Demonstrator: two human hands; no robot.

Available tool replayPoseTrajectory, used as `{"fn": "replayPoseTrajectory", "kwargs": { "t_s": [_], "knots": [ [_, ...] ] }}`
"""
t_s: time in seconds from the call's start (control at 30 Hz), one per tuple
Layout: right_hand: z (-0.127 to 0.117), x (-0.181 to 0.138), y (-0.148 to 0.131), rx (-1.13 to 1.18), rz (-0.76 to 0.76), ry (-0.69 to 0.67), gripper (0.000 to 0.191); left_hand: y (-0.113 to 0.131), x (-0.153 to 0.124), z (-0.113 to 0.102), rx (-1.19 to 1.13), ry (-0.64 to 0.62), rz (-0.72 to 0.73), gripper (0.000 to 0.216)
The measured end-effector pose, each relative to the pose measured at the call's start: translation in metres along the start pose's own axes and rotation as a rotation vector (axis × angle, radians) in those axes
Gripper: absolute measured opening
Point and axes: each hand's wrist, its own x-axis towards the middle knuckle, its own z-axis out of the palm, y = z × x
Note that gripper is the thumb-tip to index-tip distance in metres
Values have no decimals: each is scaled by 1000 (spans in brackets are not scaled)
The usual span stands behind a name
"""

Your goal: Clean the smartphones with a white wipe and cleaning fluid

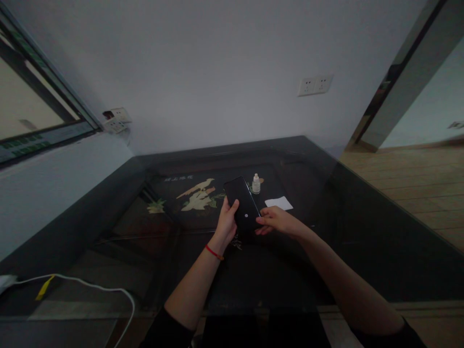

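A black phone (242,203) with a dark screen is held tilted above the dark glass-topped table (326,241). My left hand (226,221) grips its left edge, fingers wrapped round it; a red string circles that wrist. My right hand (276,221) pinches the phone's lower right edge with fingers together. A small white dot shows on the screen near the bottom. Just beyond the phone stands a small clear dropper bottle (256,184), and a white square wipe (279,203) lies flat to the right of it.
A bird-and-flower inlay (198,195) decorates the tabletop under the glass. A white cable (90,286) with a yellow tag curls at the near left. Wall sockets (314,85) sit on the far wall, a window frame at left, wooden floor at right.
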Motion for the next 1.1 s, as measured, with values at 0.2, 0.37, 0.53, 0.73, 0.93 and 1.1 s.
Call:
{"fn": "replayPoseTrajectory", "kwargs": {
  "t_s": [0.2,0.37,0.53,0.73,0.93,1.1],
  "knots": [
    [1,5,6,-23,33,35,30,-2,3,-2,20,-14,26,56],
    [-18,1,-1,-40,-18,75,33,5,-1,-1,101,-94,-68,61],
    [-29,0,-8,227,-250,389,42,7,-13,7,191,-331,-188,63],
    [-22,5,-3,291,-294,397,42,2,-19,12,244,-431,-111,59],
    [-23,9,2,222,-300,456,43,-3,-17,9,273,-422,-109,59],
    [-21,11,4,89,-287,497,37,-8,-16,8,260,-400,-94,55]
  ]
}}
